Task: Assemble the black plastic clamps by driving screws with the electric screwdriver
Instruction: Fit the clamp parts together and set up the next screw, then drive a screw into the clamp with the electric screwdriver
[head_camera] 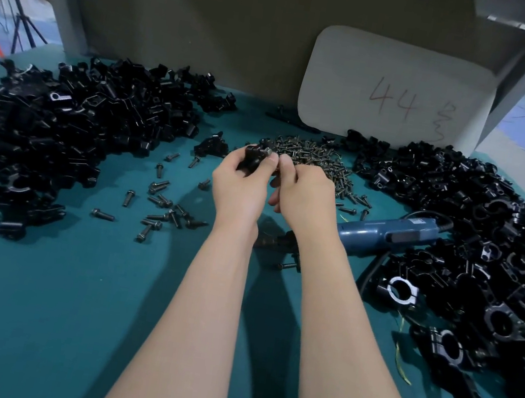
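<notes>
Two clamp heaps [57, 129], teal tabletop [43, 318]

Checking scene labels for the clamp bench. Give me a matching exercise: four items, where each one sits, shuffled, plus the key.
Items:
1. electric screwdriver
2. white card
3. screw heap
4. clamp part

Places:
A. standing against the back panel
B. gripped in the left hand
C. lying on the teal mat, right of the right hand
D. piled on the mat just beyond both hands

Pairs: 1-C, 2-A, 3-D, 4-B
</notes>
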